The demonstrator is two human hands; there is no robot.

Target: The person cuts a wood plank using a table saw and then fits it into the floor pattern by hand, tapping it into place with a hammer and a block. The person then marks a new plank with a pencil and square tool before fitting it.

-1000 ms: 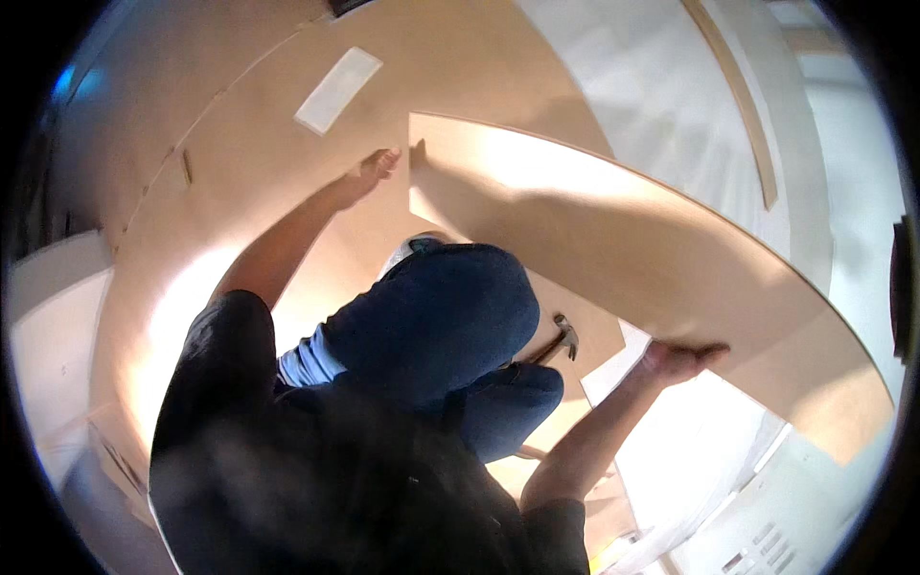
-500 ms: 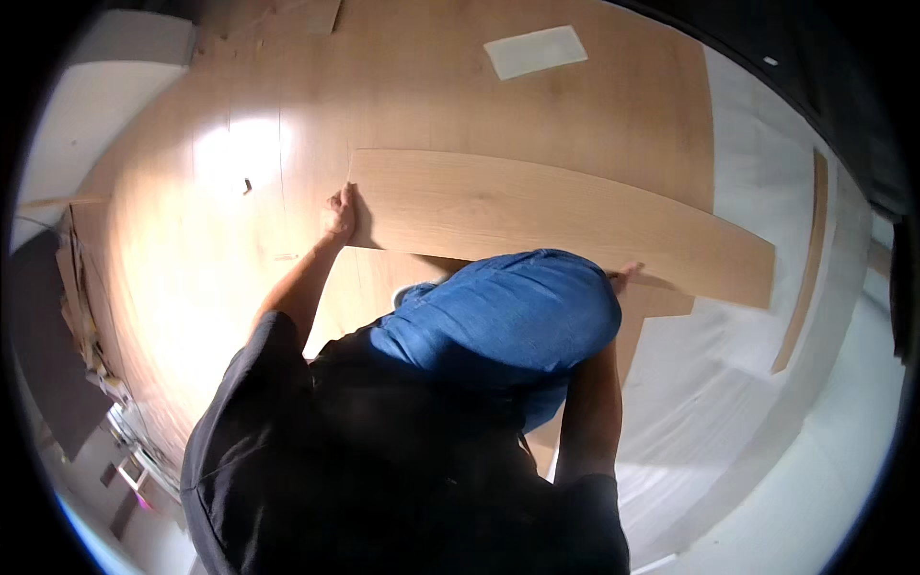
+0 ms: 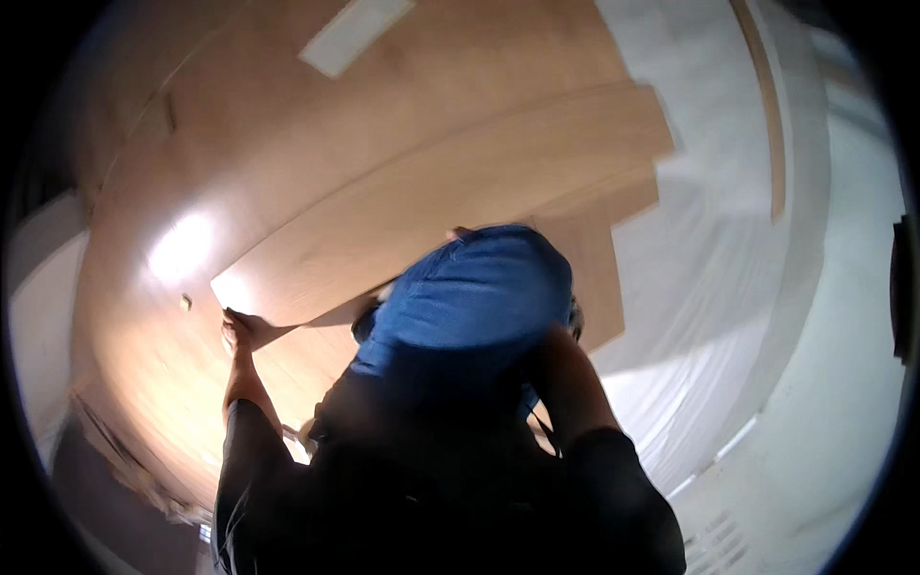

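Note:
A long light-wood floor plank (image 3: 431,187) lies slantwise across the view, its left end nearer me. At its near left corner my left hand (image 3: 236,333) is closed on the edge, and a shadow falls beside it. My bent knee in blue jeans (image 3: 479,287) covers part of the plank's near edge. Behind that knee most of my right hand is hidden. Only a small bit of fingers (image 3: 458,233) shows at the plank's near edge, too little to tell their grip.
Laid wood flooring (image 3: 460,57) stretches beyond the plank, bearing a pale rectangular sheet (image 3: 356,34). White underlay (image 3: 690,278) covers the right side, with a narrow wood strip (image 3: 767,105) on it. A small block (image 3: 186,302) sits left of the plank.
My view has swung, so the plank now slants down to the left. My left hand still holds its left end; my right fingers have gone from the knee's right side to its far side.

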